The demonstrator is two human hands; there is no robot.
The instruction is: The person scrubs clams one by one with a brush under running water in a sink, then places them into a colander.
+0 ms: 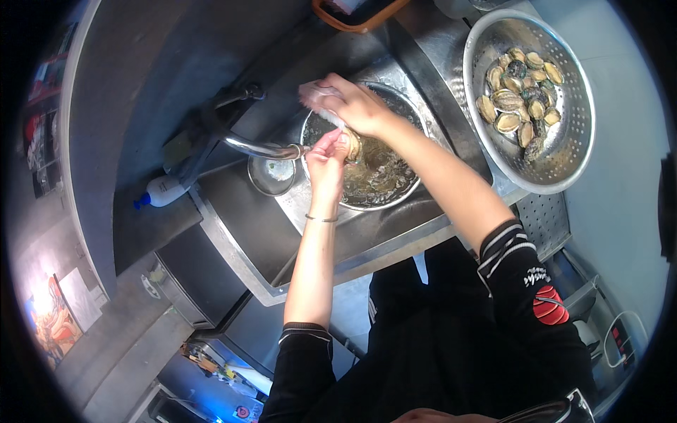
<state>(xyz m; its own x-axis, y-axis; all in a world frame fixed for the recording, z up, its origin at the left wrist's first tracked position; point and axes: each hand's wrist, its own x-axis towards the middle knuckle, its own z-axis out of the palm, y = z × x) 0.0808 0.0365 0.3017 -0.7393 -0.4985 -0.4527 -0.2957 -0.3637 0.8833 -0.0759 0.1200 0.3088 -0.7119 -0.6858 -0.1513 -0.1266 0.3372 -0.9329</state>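
My left hand (327,153) pinches an abalone (353,146) between thumb and fingers, above a round metal basin (389,205) of water. My right hand (359,106) grips a scrub brush (320,96) with a pale, see-through back. Its white bristles point down towards the abalone, close to my left fingertips; whether they touch it I cannot tell. The basin stands inside a stainless steel sink (238,222). Rippling, murky water blurs whatever lies in it.
A chrome faucet (259,149) reaches over the basin's left rim. Beside it sits a small round bowl (271,174). At right, a metal colander (568,158) holds several abalones (509,122). A white pump bottle (165,191) lies left; an orange-rimmed container (365,24) is at the top.
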